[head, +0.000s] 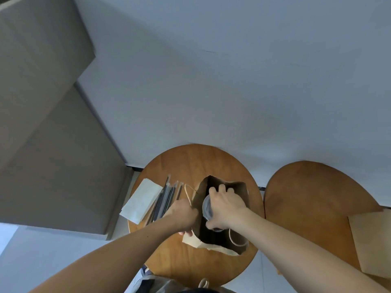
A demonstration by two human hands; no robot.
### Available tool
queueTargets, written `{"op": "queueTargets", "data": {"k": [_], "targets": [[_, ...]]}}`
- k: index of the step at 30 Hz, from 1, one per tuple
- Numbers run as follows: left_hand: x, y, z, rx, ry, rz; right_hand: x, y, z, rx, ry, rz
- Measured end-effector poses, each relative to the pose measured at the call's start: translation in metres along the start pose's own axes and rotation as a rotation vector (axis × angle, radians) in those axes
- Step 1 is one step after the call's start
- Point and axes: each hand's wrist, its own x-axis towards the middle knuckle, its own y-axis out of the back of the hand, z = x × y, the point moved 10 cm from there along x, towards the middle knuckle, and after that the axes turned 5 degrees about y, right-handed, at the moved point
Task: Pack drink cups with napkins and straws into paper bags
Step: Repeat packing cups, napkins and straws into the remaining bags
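Note:
A brown paper bag [240, 188] stands open in the middle of a round wooden table [186, 159]. My right hand [225, 205] grips a lidded drink cup [207, 208] from above, and the cup sits in the bag's mouth. At the bag's left rim, my left hand [182, 214] holds the edge. Wrapped black straws [167, 197] lie in a bunch to the left of the bag, beside a stack of white napkins [142, 199]. The cup's lower part is hidden inside the bag.
A second round wooden table [313, 191] stands to the right with flat paper bags [372, 240] on its near side. A white wall runs behind both tables, and a grey cabinet [46, 123] rises at the left. Another bag handle [204, 283] shows at the near table edge.

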Motion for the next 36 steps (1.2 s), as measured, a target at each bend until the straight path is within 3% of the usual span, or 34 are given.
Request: {"op": "queueTargets", "data": {"k": [8,17,26,31,36], "targets": [[0.0,0.01,-0.028,-0.068,0.069,0.108,0.043,-0.078,-0.002,0.149,-0.147,-0.028],[-0.005,0.016,-0.05,-0.093,0.073,0.143,0.065,-0.124,0.0,0.209,-0.148,-0.077],[-0.004,0.012,-0.042,0.011,-0.039,0.144,0.066,-0.124,-0.007,0.175,-0.107,0.001],[-0.005,0.013,-0.039,0.073,-0.077,0.135,0.062,-0.126,0.0,0.28,-0.171,-0.093],[-0.008,0.021,-0.017,0.093,-0.165,0.142,0.049,-0.084,-0.001,0.32,-0.161,-0.077]]}}
